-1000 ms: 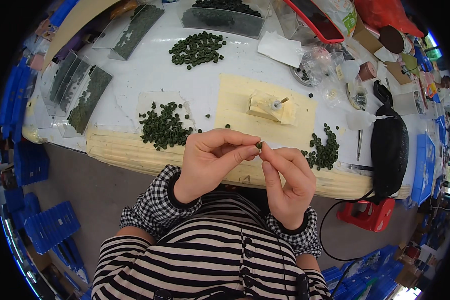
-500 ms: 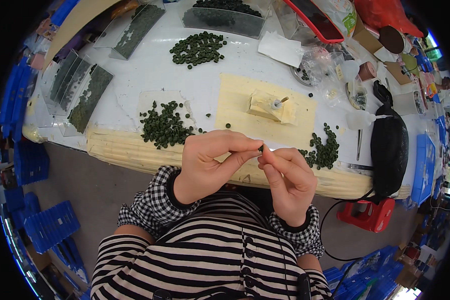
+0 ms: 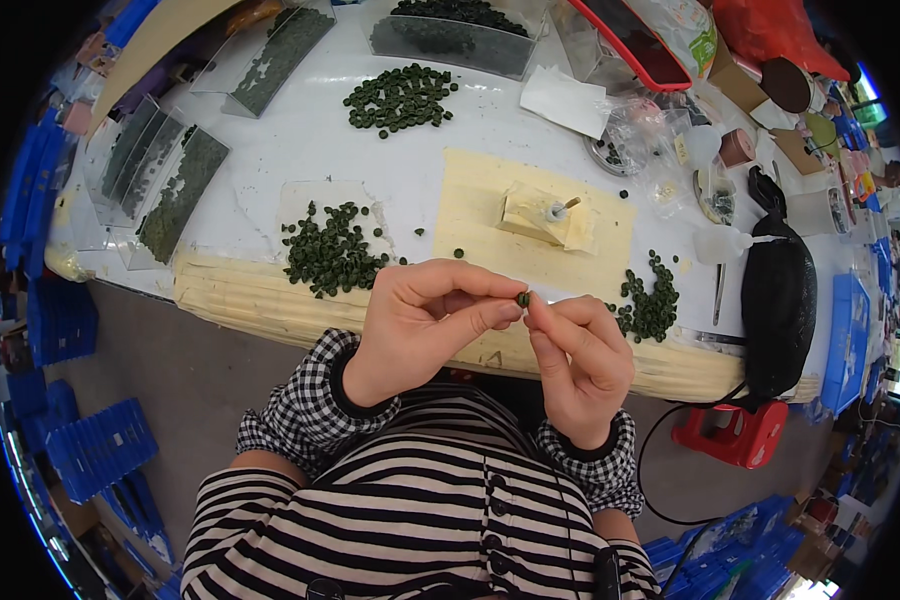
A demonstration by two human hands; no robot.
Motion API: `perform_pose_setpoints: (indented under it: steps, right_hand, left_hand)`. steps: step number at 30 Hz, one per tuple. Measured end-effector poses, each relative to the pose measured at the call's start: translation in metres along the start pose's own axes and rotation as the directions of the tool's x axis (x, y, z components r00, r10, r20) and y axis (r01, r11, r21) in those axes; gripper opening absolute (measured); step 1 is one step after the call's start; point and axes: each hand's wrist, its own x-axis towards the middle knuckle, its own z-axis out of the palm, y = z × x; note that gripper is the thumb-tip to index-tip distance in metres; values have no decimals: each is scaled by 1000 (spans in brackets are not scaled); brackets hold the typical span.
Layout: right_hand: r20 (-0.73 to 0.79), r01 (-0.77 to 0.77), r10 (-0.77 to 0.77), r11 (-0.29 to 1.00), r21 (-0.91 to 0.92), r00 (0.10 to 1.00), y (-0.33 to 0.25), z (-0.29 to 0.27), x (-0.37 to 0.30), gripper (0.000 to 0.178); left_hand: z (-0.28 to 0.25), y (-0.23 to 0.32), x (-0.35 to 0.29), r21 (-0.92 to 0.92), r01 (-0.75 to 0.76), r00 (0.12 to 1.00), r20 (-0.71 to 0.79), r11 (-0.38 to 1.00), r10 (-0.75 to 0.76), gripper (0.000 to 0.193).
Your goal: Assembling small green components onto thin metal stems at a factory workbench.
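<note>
Between both hands (image 3: 407, 325), small green piece (image 3: 523, 299), pinched

a black bag (image 3: 776, 310) bulges along the right side of a white worktable (image 3: 280, 130), a squeeze bottle (image 3: 716, 243) and a slim metal tool (image 3: 719, 292), apparently tweezers, just beside it; a red-cased phone (image 3: 638, 42) slants near a white tissue (image 3: 564, 100), as a red stool (image 3: 738, 435) and blue trays (image 3: 100, 448) flank the scene below.
</note>
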Motion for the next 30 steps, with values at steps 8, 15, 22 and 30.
perform_pose_setpoints:
  steps: [8, 15, 22, 30]
  right_hand:
    - [46, 76, -74, 996, -41, 996, 2, -3, 0, 32]
    - [41, 71, -70, 997, -13, 997, 2, -1, -3, 33]
    - [17, 82, -81, 996, -21, 997, 5, 0, -4, 32]
    - [-12, 92, -92, 996, -10, 996, 4, 1, -3, 33]
  left_hand:
    - [0, 1, 1, 161, -90, 996, 20, 983, 88, 17]
    - [1, 7, 0, 218, -78, 997, 17, 973, 76, 16]
    - [0, 5, 4, 301, -189, 982, 54, 935, 181, 15]
    - [-1, 6, 4, 280, -187, 982, 53, 942, 179, 18]
